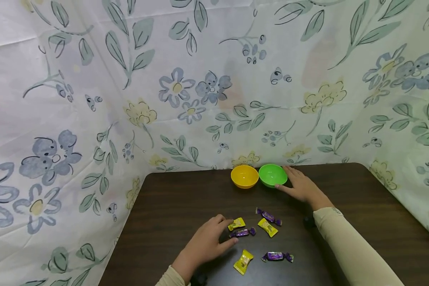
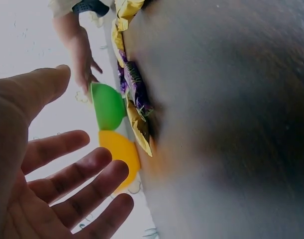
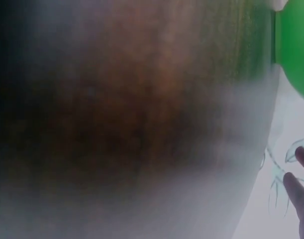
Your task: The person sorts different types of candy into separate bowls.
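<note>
A green bowl (image 1: pixel 273 175) stands at the table's back edge, right beside a yellow bowl (image 1: pixel 244 176). My right hand (image 1: pixel 304 188) is at the green bowl's right side, thumb near its front and fingers stretched toward its back rim. Over the table's front half, my left hand (image 1: pixel 208 240) has its fingers spread, close to a yellow-wrapped candy (image 1: pixel 236 224) and a purple-wrapped candy (image 1: pixel 242 232). In the left wrist view the left palm (image 2: pixel 30 214) holds nothing. The right wrist view shows only fingertips (image 3: pixel 296 186) below the green bowl (image 3: pixel 298 47).
Further right lie another purple candy (image 1: pixel 269 217) and a yellow candy (image 1: pixel 267 227). Nearer the front are a yellow candy (image 1: pixel 243 262) and a purple candy (image 1: pixel 277 256). Floral cloth (image 1: pixel 200 87) hangs behind and beside the dark wooden table (image 1: pixel 178 198).
</note>
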`<state>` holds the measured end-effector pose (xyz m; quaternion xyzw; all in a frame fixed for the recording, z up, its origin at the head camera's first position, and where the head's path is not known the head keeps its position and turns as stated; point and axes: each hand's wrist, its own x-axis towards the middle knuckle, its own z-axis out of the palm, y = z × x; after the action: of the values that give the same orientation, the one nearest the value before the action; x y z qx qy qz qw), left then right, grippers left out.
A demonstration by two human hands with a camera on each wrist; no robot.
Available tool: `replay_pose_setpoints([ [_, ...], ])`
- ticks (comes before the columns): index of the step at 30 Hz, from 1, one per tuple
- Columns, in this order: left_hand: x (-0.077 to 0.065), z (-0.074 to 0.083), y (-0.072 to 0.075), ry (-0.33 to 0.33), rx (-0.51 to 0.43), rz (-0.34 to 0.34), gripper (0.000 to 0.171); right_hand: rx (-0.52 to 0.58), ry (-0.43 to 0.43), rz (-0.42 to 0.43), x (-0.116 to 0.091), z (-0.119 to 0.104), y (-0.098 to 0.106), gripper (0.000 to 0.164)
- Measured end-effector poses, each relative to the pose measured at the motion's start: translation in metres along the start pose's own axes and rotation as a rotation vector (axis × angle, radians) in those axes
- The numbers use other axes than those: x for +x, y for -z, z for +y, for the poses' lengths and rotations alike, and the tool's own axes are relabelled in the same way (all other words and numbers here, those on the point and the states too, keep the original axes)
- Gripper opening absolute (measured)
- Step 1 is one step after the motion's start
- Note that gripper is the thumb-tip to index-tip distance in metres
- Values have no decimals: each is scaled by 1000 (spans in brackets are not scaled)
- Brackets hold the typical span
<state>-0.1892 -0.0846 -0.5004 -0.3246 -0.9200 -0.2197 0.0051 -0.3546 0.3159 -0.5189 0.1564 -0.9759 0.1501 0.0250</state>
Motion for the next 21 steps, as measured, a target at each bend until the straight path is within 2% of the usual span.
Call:
replay_pose_setpoints([
  [13, 7, 5, -4, -17, 39, -17, 46, -49, 39, 7, 15, -7, -3, 103],
  [21, 12, 7, -3, -4, 56, -52, 45, -89, 27, -38, 23, -10, -2, 105],
])
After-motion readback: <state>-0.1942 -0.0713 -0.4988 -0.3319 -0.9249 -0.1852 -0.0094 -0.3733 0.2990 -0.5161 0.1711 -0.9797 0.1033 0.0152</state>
